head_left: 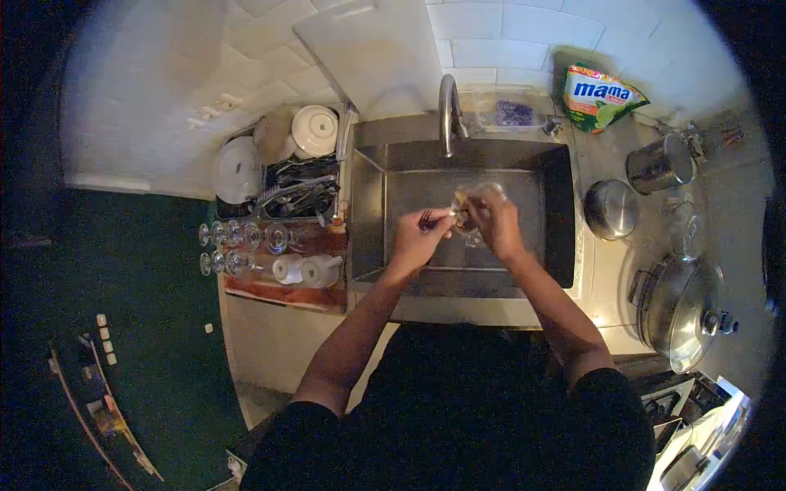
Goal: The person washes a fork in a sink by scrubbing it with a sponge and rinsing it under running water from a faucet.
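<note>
Over the sink (499, 245), both hands meet around a clear glass (465, 219), which looks small and shiny; its full shape is hidden by my fingers. My left hand (420, 237) is closed, thumb and fingertips pinching the glass from the left side. My right hand (495, 221) curls over it from the right, its fingers slightly smeared by motion. The faucet (449, 114) rises behind the sink, above and beyond the hands. I cannot tell whether water is running.
Left of the sink, a dish rack (270, 214) holds plates and cutlery. Several upturned stemmed glasses (254, 237) and white cups (319, 270) stand on a reddish mat (282, 296). On the right are a steel pot (612, 209), a lidded pan (684, 311) and a detergent bag (602, 98).
</note>
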The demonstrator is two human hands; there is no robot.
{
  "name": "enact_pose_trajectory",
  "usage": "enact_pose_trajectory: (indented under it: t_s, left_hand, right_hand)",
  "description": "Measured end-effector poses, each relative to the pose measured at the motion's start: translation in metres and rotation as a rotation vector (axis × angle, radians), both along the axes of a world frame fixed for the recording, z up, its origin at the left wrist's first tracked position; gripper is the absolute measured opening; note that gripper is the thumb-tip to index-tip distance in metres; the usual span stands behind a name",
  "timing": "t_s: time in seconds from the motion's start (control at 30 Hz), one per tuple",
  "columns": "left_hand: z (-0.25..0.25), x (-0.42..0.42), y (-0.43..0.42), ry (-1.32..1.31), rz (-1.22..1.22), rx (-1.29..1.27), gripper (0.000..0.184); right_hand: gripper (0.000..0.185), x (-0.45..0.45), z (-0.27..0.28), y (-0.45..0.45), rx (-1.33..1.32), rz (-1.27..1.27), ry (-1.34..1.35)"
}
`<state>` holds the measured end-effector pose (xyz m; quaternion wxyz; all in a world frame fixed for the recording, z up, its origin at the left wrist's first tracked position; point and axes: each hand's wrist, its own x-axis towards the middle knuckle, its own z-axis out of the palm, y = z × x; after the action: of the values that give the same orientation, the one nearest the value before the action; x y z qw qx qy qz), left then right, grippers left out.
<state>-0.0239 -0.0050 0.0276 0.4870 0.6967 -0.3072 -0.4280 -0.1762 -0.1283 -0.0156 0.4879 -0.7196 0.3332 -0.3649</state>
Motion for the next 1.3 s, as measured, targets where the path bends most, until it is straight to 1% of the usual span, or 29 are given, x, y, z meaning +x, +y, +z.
enact_pose_trajectory:
  t_s: [0.03, 0.1, 0.17, 0.2, 0.27, 0.33, 0.37, 0.47, 0.5, 0.53, 0.57, 0.67, 0.7, 0.77, 0.8, 0.87, 0.9, 0.97, 1.1, 1.17, 1.2, 1.27, 1.3]
  left_hand:
    - [0.000, 0.000, 0.000, -0.004, -0.024, -0.007, 0.028]
    - [-0.001, -0.004, -0.001, -0.008, 0.020, -0.042, 0.026]
    - [-0.002, -0.005, -0.002, 0.013, 0.055, -0.042, 0.025]
    - [-0.002, -0.005, -0.002, 0.035, 0.068, -0.026, 0.024]
    - [0.000, -0.004, -0.004, 0.045, 0.080, 0.024, 0.024]
    - [0.008, -0.004, -0.007, 0.020, 0.082, 0.091, 0.024]
    - [0.003, -0.003, -0.007, 0.043, 0.104, 0.064, 0.023]
    - [-0.018, 0.001, -0.004, 0.062, 0.139, -0.012, 0.021]
    - [-0.020, 0.002, -0.002, 0.048, 0.131, -0.030, 0.021]
    - [-0.013, 0.000, -0.002, 0.035, 0.123, -0.046, 0.021]
    - [-0.006, -0.003, 0.000, 0.047, 0.152, 0.013, 0.022]
    - [0.002, -0.004, 0.003, 0.052, 0.127, -0.016, 0.024]
    - [0.005, -0.006, 0.004, 0.062, 0.129, -0.013, 0.025]
    - [0.012, -0.009, 0.003, 0.074, 0.133, -0.015, 0.025]
    - [0.003, -0.007, 0.004, 0.098, 0.140, -0.029, 0.025]
    - [-0.023, -0.002, 0.006, 0.151, 0.155, -0.057, 0.026]
    - [-0.017, -0.002, 0.003, 0.142, 0.154, -0.048, 0.026]
    - [-0.006, -0.005, 0.003, 0.128, 0.156, -0.022, 0.027]
    - [-0.018, -0.005, -0.004, 0.270, 0.247, 0.036, 0.032]
    - [-0.017, -0.005, -0.013, 0.314, 0.293, 0.058, 0.033]
    - [-0.016, -0.005, -0.017, 0.271, 0.293, 0.059, 0.032]
    - [-0.016, -0.005, -0.023, 0.186, 0.296, 0.064, 0.029]
    - [-0.026, -0.001, -0.024, 0.154, 0.292, 0.048, 0.028]
  right_hand:
    - [0.024, -0.001, 0.000, -0.010, -0.127, -0.048, 0.007]
    - [0.023, 0.003, 0.002, -0.034, -0.378, -0.142, 0.020]
    - [0.020, 0.007, 0.030, -0.059, -0.430, -0.214, 0.065]
    - [0.020, 0.010, 0.013, -0.080, -0.414, -0.287, 0.154]
    - [0.020, 0.019, 0.000, -0.118, -0.478, -0.350, 0.201]
    - [0.021, 0.026, 0.015, -0.141, -0.641, -0.328, 0.114]
    - [0.047, 0.025, 0.014, -0.143, -0.516, -0.277, 0.214]
    - [0.037, 0.031, 0.015, -0.125, -0.420, -0.415, 0.234]
    - [0.033, 0.035, 0.011, -0.118, -0.279, -0.421, 0.260]
    - [0.030, 0.039, 0.000, -0.111, -0.138, -0.423, 0.287]
    - [0.027, 0.046, -0.011, -0.107, 0.007, -0.420, 0.313]
    - [0.027, 0.063, -0.046, -0.109, 0.087, -0.388, 0.107]
    - [0.033, 0.066, -0.045, -0.108, 0.266, -0.290, -0.088]
    - [0.036, 0.071, -0.079, -0.123, 0.601, -0.237, -0.223]
    - [0.038, 0.075, -0.089, -0.131, 0.763, -0.204, -0.293]
    - [0.036, 0.076, -0.060, -0.116, 0.644, -0.247, -0.273]
    - [0.035, 0.077, -0.054, -0.111, 0.588, -0.271, -0.260]
    - [0.038, 0.080, -0.059, -0.107, 0.370, -0.274, -0.177]
    - [0.044, 0.080, -0.069, -0.087, 0.051, -0.294, -0.080]
    - [0.044, 0.085, -0.064, -0.062, 0.127, -0.337, 0.015]
    - [0.045, 0.087, -0.061, -0.048, 0.162, -0.359, 0.062]
    - [0.049, 0.089, -0.061, -0.024, 0.486, -0.200, -0.065]
    - [0.051, 0.090, -0.060, -0.015, 0.647, -0.117, -0.129]
